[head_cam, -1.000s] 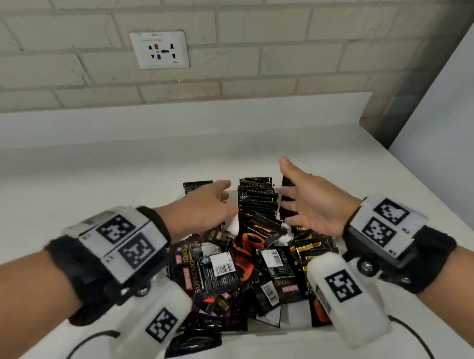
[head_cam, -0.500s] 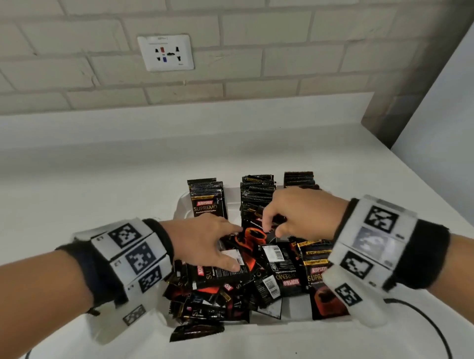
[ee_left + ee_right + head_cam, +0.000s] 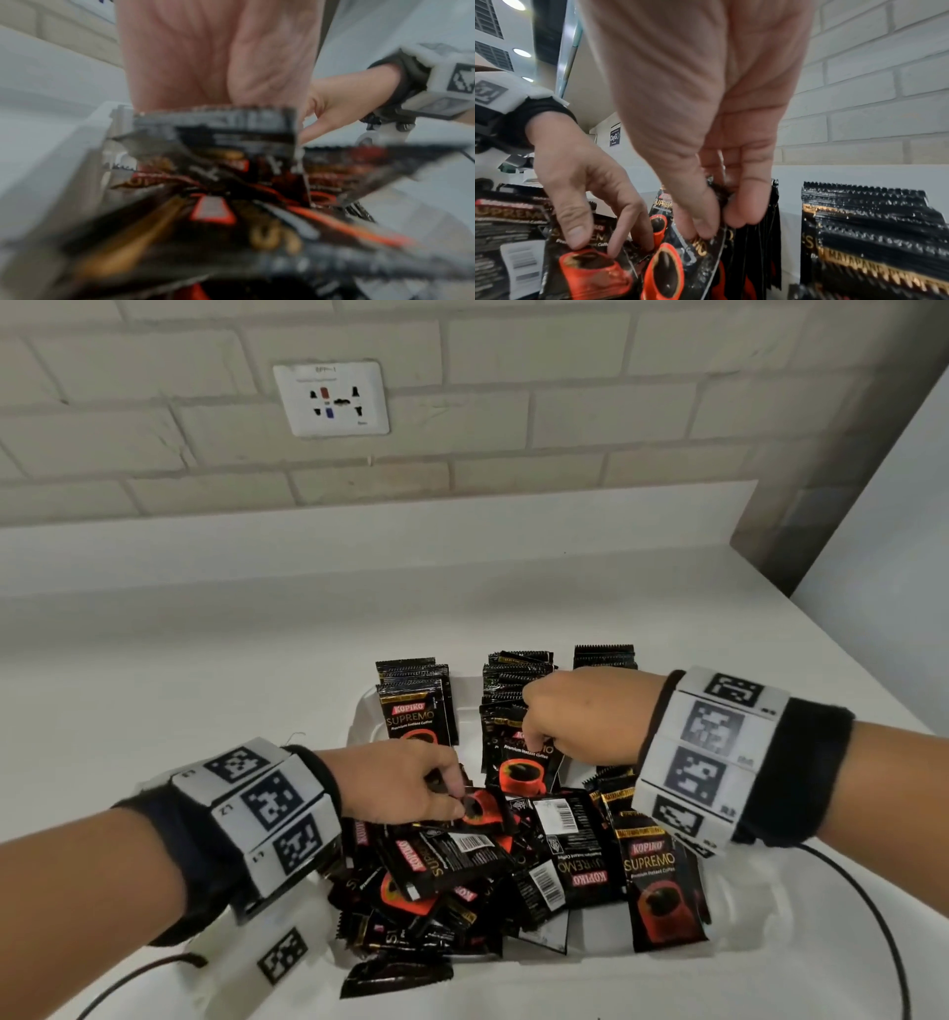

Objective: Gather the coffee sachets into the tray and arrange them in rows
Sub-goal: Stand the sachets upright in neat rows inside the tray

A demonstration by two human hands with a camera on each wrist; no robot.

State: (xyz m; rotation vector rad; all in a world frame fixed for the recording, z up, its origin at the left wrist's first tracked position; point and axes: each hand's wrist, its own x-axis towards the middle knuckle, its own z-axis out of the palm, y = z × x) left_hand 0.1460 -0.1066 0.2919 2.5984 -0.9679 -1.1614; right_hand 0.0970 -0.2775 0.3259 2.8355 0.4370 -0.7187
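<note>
White counter (image 3: pixel 205 660) under a brick wall. Head view: white tray (image 3: pixel 744 906) holds heaped coffee sachets (image 3: pixel 565 855); left hand (image 3: pixel 395 783) pinches one on the heap. Left wrist view: blurred. Right wrist view: right hand (image 3: pixel 706 142) pinches an upright sachet (image 3: pixel 700 249) beside standing rows.

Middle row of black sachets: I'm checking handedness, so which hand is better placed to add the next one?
Right hand: it pinches a black coffee sachet at the middle row; left hand is in the loose pile.
</note>
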